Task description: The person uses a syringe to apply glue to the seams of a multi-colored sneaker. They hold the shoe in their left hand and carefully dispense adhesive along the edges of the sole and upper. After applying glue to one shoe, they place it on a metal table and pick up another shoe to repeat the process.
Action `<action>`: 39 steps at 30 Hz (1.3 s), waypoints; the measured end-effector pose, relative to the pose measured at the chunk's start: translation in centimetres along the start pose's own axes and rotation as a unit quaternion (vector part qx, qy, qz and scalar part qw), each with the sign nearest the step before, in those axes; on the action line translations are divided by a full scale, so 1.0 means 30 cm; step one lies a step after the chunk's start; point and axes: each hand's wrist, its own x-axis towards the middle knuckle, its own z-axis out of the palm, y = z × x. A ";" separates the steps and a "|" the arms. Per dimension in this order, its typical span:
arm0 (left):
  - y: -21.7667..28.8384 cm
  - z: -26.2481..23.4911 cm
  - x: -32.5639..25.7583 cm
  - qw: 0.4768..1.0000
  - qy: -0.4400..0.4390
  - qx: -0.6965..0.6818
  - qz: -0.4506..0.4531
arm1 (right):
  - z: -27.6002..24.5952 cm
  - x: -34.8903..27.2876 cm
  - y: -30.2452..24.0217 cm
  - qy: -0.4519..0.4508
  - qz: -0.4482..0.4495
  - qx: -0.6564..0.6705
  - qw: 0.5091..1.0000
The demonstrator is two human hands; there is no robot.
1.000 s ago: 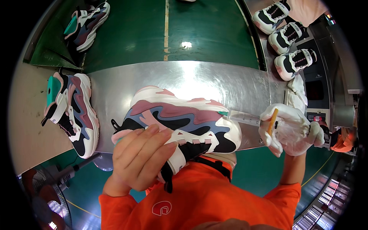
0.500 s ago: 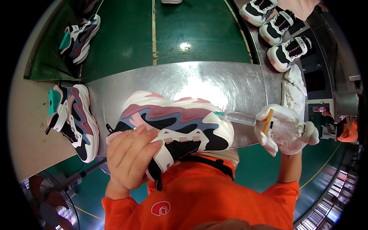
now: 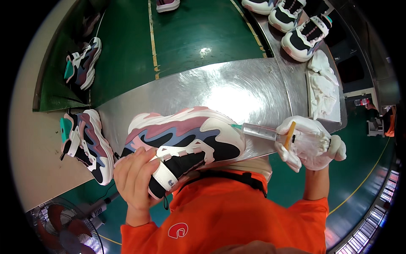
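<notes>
Plainly, the writing is sparse: the white strap [image 3: 164, 175] of the chunky hook-and-loop sneaker [image 3: 169, 134] carries a small dark mark, turned sideways and too small to make out, and the person's orange shirt [image 3: 228, 211] bears a rounded red emblem [image 3: 178, 230] outlined in white. Faint marks on the syringe [image 3: 259, 131] are also too fine to read.

That sneaker, in mauve, blue, black and white, lies on its side along the near edge of the steel worktop [image 3: 177, 91], toe to the right, sole facing away from the person. It sits between the two hands, its heel end under the left and its toe near the right.

The bare left hand [image 3: 136, 173] is closed over the collar, fingers bent together across the upper beside the strap; the thumb is hidden. The right hand [image 3: 306, 146], in a crinkled white glove, has its fingers curled around the rear of the syringe, by the orange-yellow flange [image 3: 290, 135]. The green nozzle [image 3: 236, 126] points left and meets the toe's white overlay close to the sole; whether it touches is hard to tell.
</notes>
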 end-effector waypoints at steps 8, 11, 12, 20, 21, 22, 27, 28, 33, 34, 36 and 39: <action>0.092 -0.013 -0.056 0.997 -0.022 0.073 -0.017 | -0.012 -0.045 0.070 0.030 -0.038 0.024 0.999; 0.129 -0.012 -0.069 0.995 -0.024 0.098 -0.020 | -0.007 -0.056 0.087 0.004 -0.051 0.033 0.998; 0.134 -0.009 -0.078 0.994 -0.021 0.103 -0.022 | -0.004 -0.057 0.102 0.001 -0.068 0.042 0.997; 0.152 0.006 -0.100 0.993 0.005 0.114 -0.009 | 0.018 -0.124 0.202 0.016 -0.130 0.127 0.983; 0.155 0.008 -0.102 0.993 0.007 0.113 -0.010 | 0.019 -0.133 0.217 0.015 -0.139 0.144 0.980; 0.155 0.009 -0.104 0.994 0.010 0.113 -0.011 | 0.027 -0.138 0.228 0.019 -0.145 0.150 0.978; 0.143 0.025 -0.104 0.992 0.040 0.121 -0.002 | 0.083 -0.159 0.274 0.076 -0.169 0.144 0.972; 0.144 0.026 -0.106 0.992 0.043 0.119 -0.001 | 0.099 -0.163 0.274 0.095 -0.167 0.119 0.974; 0.147 0.017 -0.115 0.995 0.031 0.097 -0.007 | 0.165 -0.176 0.276 0.169 -0.164 0.084 0.968; 0.146 0.016 -0.115 0.995 0.031 0.095 -0.008 | 0.177 -0.183 0.277 0.181 -0.168 0.096 0.964; 0.145 0.016 -0.116 0.996 0.033 0.087 -0.008 | 0.196 -0.191 0.282 0.203 -0.169 0.114 0.958; 0.144 0.017 -0.114 0.996 0.042 0.077 -0.004 | 0.233 -0.194 0.276 0.214 -0.162 0.069 0.961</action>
